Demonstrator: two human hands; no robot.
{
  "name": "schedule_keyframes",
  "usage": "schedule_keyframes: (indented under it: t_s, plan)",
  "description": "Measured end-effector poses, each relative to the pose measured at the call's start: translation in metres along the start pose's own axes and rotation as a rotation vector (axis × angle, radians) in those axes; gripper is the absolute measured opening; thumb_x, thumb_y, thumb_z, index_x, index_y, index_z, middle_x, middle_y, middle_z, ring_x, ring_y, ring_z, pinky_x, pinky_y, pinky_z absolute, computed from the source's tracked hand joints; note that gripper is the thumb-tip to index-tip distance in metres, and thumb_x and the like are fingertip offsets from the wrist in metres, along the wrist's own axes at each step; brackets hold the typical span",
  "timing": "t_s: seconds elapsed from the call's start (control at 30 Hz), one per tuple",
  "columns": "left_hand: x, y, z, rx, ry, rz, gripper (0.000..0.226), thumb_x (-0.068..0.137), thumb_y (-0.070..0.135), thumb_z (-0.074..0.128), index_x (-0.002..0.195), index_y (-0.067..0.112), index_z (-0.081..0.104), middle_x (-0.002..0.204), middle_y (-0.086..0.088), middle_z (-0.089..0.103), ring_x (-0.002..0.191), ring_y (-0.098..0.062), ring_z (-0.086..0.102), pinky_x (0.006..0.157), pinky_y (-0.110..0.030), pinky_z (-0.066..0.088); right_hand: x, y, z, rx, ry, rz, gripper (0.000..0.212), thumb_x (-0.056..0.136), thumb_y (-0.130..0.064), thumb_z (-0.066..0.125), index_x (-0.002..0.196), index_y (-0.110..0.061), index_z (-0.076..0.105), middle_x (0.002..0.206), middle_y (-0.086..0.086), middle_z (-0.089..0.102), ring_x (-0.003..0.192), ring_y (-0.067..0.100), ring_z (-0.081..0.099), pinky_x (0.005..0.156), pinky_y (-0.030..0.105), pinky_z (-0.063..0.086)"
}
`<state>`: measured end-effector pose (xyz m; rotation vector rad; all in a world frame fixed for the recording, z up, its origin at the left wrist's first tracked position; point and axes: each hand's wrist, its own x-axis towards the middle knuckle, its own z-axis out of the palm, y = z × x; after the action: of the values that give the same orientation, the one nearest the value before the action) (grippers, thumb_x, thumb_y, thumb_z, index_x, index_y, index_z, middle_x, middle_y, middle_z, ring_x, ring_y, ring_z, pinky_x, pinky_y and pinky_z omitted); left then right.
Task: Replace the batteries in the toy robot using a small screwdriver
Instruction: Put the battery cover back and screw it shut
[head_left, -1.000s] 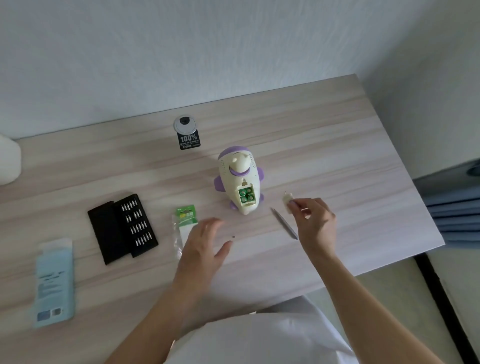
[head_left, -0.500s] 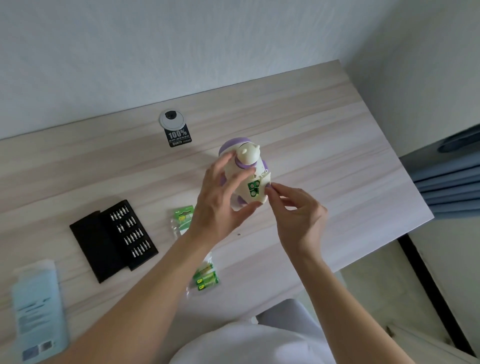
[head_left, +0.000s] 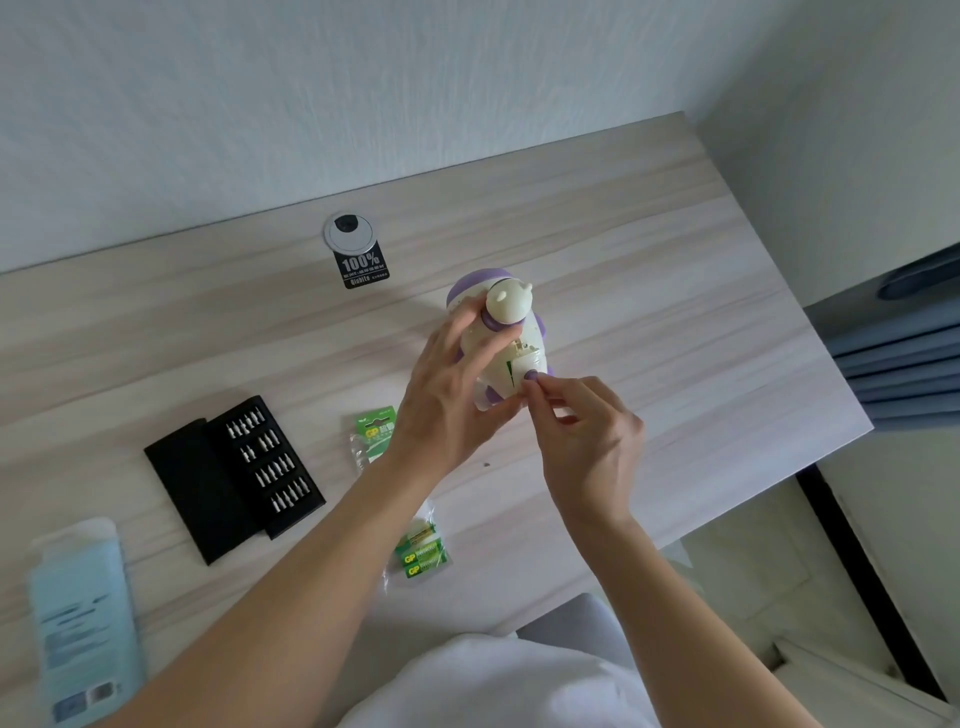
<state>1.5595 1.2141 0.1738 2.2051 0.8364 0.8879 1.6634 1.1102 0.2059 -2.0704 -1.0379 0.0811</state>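
Note:
The white and purple toy robot (head_left: 511, 312) is off the table, tilted, with its back toward me. My left hand (head_left: 452, 395) wraps around its left side and grips it. The pinched fingertips of my right hand (head_left: 587, 441) hold the white battery cover (head_left: 527, 361) against the robot's lower back. The cover lies over the battery compartment, and a thin green sliver of battery shows along its edge. No screwdriver is in sight. A tiny dark screw (head_left: 487, 464) lies on the table below my hands.
A black open bit case (head_left: 234, 473) lies to the left. A green battery pack card (head_left: 374, 428) and loose green batteries (head_left: 423, 556) sit under my left forearm. A light blue box (head_left: 83, 618) is at the near left. A round cable grommet (head_left: 349, 231) and black label (head_left: 365, 267) lie farther back.
My left hand picked the robot up off the table and tilted it. My right hand brought the cover from beside the robot onto the battery compartment, which now hides most of the green batteries.

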Motion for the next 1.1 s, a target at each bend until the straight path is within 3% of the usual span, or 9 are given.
schedule_keyframes:
  t_s: [0.13,0.33,0.63,0.87,1.1]
  plan:
    - [-0.002,-0.003,0.000,-0.001,-0.001,-0.027,0.053,0.085,0.040,0.074,0.132,0.018,0.063,0.150,-0.010,0.043,0.135,-0.029,0.047,0.099,-0.044,0.050,0.000,0.002,0.002,-0.029,-0.032,-0.017,0.017,0.092,-0.033,0.068,0.088,-0.020,0.078,0.076,-0.001,0.067,0.055,0.024,0.063,0.048,0.040,0.051]
    - [-0.002,-0.003,0.001,-0.026,-0.023,-0.068,0.055,0.085,0.044,0.073,0.134,0.021,0.061,0.153,-0.006,0.041,0.137,-0.026,0.045,0.096,-0.045,0.052,0.001,-0.001,0.003,-0.036,-0.032,-0.025,0.016,0.093,-0.029,0.068,0.090,-0.017,0.078,0.076,0.000,0.066,0.056,0.024,0.063,0.048,0.039,0.050]
    - [-0.001,-0.001,0.004,-0.061,0.049,-0.042,0.052,0.081,0.034,0.080,0.129,0.018,0.065,0.149,-0.003,0.044,0.133,-0.023,0.051,0.096,-0.035,0.053,0.020,-0.010,-0.006,-0.204,-0.178,-0.045,0.018,0.088,-0.021,0.069,0.073,-0.013,0.070,0.065,0.001,0.058,0.054,0.027,0.055,0.046,0.038,0.045]
    - [-0.003,-0.003,0.006,-0.083,0.018,-0.091,0.053,0.078,0.033,0.082,0.128,0.020,0.065,0.149,-0.005,0.045,0.133,-0.024,0.051,0.093,-0.043,0.054,0.018,-0.011,-0.007,-0.181,-0.197,-0.004,0.019,0.090,-0.022,0.068,0.074,-0.012,0.068,0.071,0.002,0.059,0.057,0.028,0.059,0.049,0.040,0.049]
    - [0.002,0.000,0.005,-0.101,0.013,-0.074,0.051,0.079,0.035,0.077,0.125,0.016,0.066,0.147,-0.007,0.047,0.134,-0.022,0.050,0.101,-0.032,0.048,0.020,-0.016,-0.008,-0.239,-0.214,-0.013,0.022,0.092,-0.023,0.067,0.074,-0.009,0.065,0.072,0.002,0.056,0.057,0.029,0.054,0.047,0.037,0.044]
